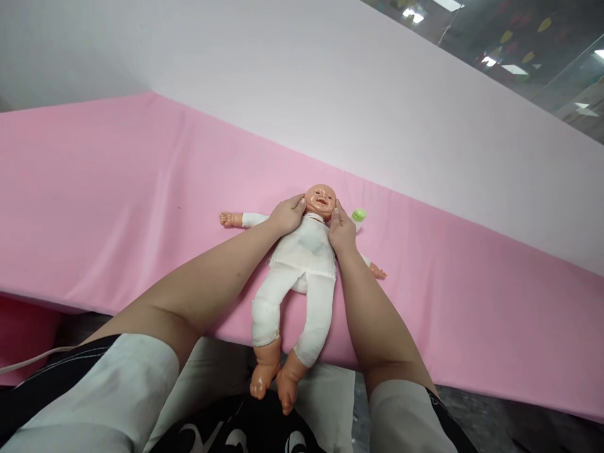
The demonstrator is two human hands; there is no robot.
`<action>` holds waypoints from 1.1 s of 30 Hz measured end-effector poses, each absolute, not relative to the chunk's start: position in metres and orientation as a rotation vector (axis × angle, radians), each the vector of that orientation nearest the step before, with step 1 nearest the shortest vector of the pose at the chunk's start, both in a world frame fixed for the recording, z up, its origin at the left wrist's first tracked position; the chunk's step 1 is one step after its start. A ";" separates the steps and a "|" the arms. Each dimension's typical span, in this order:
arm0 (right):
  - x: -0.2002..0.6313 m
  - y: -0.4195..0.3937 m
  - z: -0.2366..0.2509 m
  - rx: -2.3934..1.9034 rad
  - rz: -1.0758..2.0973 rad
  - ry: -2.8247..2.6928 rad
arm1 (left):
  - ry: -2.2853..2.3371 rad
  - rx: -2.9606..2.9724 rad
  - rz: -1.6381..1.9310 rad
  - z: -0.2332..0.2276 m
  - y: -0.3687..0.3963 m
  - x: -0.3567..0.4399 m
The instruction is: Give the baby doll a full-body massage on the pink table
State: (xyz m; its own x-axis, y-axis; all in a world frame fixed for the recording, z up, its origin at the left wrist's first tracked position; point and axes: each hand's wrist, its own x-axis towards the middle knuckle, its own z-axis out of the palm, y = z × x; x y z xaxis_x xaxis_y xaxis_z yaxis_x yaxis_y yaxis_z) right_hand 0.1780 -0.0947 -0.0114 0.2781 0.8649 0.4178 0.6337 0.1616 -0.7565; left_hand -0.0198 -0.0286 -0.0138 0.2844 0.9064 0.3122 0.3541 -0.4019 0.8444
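A baby doll (304, 251) with a white cloth body lies on its back, face up, its bare plastic feet hanging past the table's near edge. My left hand (287, 215) cups the doll's head from the left, with the thumb by its cheek. On the other side my right hand (342, 230) holds the head at the cheek and jaw, thumb upward. Some fingers of both hands are hidden beside and behind the head. Just right of my right hand lies a small bottle with a light green cap (359, 215), partly covered by that hand.
Pink cloth (453, 302) covers the long table. A white wall (283, 75) rises behind it, with a dark glossy surface reflecting lights (509, 50) at the upper right. A pale cable (35, 358) runs at the lower left.
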 end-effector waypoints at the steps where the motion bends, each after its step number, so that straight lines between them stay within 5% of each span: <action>1: 0.177 -0.095 -0.011 -1.542 0.289 -1.429 | 1.118 1.902 1.080 -0.013 -0.029 -0.020; 33: 0.179 -0.094 -0.005 -1.486 0.372 -1.436 | 1.027 1.823 1.106 -0.012 -0.026 -0.021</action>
